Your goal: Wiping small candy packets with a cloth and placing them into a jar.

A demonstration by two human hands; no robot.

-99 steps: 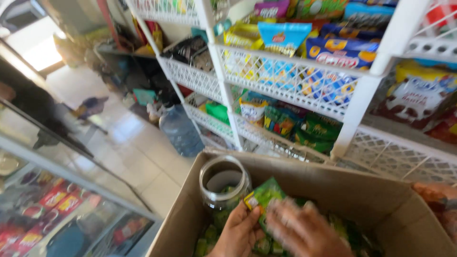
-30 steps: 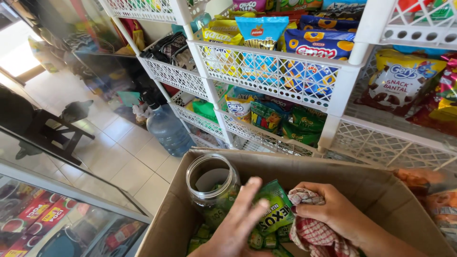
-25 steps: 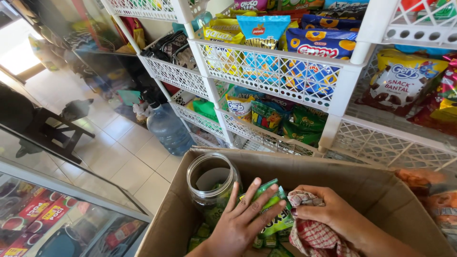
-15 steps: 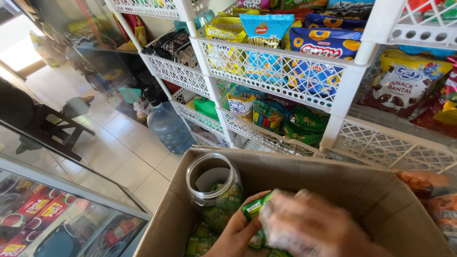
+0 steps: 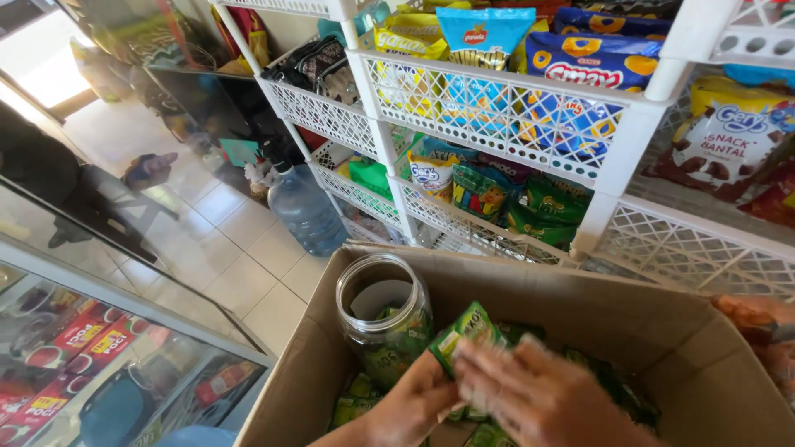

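Observation:
An open cardboard box (image 5: 580, 291) holds many small green snack packets (image 5: 358, 396) and a clear jar (image 5: 385, 308) with no lid, which has several green packets inside. My left hand (image 5: 414, 407) rises from the bottom edge just right of the jar, closed on a green packet (image 5: 465, 329) that sticks up. My right hand (image 5: 542, 397) is blurred with motion. It lies right beside the left hand and that packet, fingers pointing left, and its grip cannot be made out.
White lattice shelves (image 5: 497, 99) full of snack bags stand behind the box. A large water bottle (image 5: 306, 211) sits on the tiled floor beside them. A glass display counter (image 5: 108, 348) with packets inside is at the left. Orange bags (image 5: 758, 319) lie at the box's right edge.
My left hand went from spread fingers over the packets to gripping one green packet. My right hand swept left onto it, and the red checked thing it held is no longer seen.

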